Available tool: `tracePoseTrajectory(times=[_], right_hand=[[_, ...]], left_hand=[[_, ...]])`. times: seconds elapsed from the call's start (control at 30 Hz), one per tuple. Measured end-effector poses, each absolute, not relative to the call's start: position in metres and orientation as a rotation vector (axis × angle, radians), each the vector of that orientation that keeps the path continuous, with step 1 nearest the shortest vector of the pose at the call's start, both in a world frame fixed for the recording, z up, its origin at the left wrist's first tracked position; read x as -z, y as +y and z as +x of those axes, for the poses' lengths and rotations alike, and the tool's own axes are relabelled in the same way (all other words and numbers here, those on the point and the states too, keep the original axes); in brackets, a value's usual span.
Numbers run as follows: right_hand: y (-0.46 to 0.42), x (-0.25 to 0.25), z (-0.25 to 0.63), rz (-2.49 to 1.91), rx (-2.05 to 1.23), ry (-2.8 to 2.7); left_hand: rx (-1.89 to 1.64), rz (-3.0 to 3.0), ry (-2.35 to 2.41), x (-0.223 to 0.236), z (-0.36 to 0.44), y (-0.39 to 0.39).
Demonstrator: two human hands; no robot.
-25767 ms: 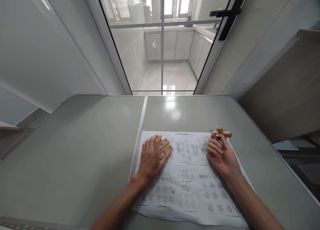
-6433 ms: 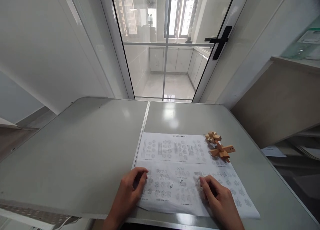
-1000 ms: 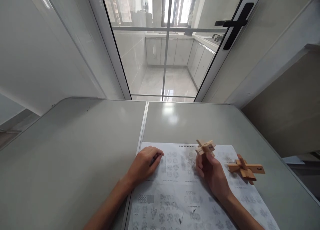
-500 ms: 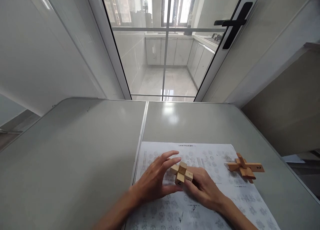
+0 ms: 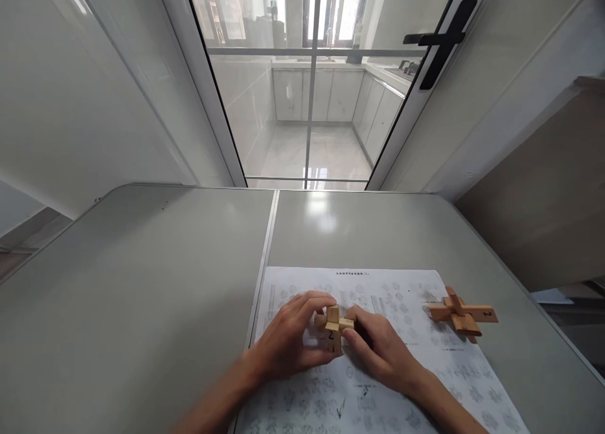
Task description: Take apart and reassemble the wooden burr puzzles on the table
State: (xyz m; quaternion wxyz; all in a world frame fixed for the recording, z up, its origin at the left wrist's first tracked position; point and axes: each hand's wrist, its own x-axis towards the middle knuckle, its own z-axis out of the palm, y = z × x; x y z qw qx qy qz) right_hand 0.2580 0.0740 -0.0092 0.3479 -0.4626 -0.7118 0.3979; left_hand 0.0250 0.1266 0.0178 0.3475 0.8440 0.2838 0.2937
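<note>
A light wooden interlocking puzzle (image 5: 333, 327) with numbers on its blocks is held between my two hands, above a printed sheet (image 5: 406, 371). My left hand (image 5: 295, 336) grips it from the left, fingers at the top and thumb at the lower end. On the other side, my right hand (image 5: 382, 346) pinches the block that sticks out to the right. A "2" shows on the side facing me. The inner joints of the puzzle are hidden.
A darker wooden cross-shaped puzzle (image 5: 460, 314) lies over the sheet's right edge. The grey table (image 5: 189, 283) has a metal seam (image 5: 271, 232) left of the sheet. Beyond the table stands a glass door (image 5: 312, 106) with a black handle (image 5: 442, 40).
The light puzzle has turned and shifted slightly left. My left fingers, raised off its top before, now close on it. My right hand has moved from behind it to its right side.
</note>
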Motion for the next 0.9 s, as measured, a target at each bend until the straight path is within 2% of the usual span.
tracePoseTrajectory(times=[0.9], right_hand=[[0.0733,0.0046,0.2527,-1.169,-1.011,-1.906]], left_hand=[[-0.686,2.16,0.856,-0.0196,0.0198,0.1326]])
